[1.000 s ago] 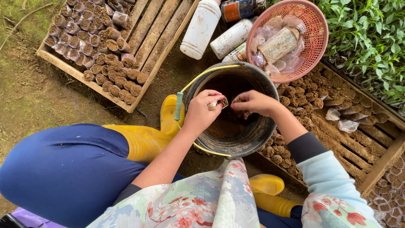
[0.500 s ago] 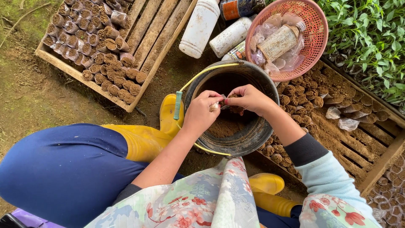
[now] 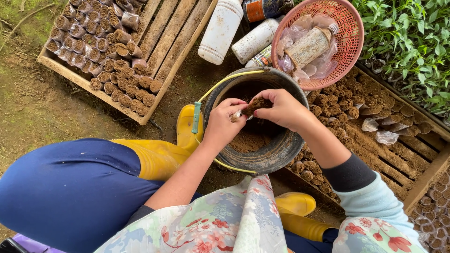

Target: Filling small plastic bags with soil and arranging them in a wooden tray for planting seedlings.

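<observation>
While the person is crouching over the dark bucket (image 3: 276, 154), everything else is sitting around it within arm's reach. Left of the bucket and a little beyond it, a wooden crate (image 3: 93, 89) is holding rows of small soil-filled bags (image 3: 101, 51), packed side by side so they are standing upright. Just beside the bucket's left wall, a yellow boot (image 3: 187, 124) is bracing the person's squat. Over the bucket's mouth, the left hand (image 3: 225, 124) is pinching the pale open end of a small soil-filled bag (image 3: 251, 107) between thumb and fingertips, apparently keeping its mouth open. The bag is lying nearly level, its long axis running left to right, open end toward the left hand. It is being held above the loose soil (image 3: 248, 140), so spilled crumbs are likely falling back into the bucket. The right hand (image 3: 283, 110) is cupping the bag's other end, fingers curled and pressed together around the brown soil. Touching the bucket's far right rim, a pink basket (image 3: 349, 33) is carrying a bottle (image 3: 309, 47) and plastic bags. Right of the bucket, another crate (image 3: 408, 164) of filled bags is lying beside green seedlings (image 3: 412, 42).
</observation>
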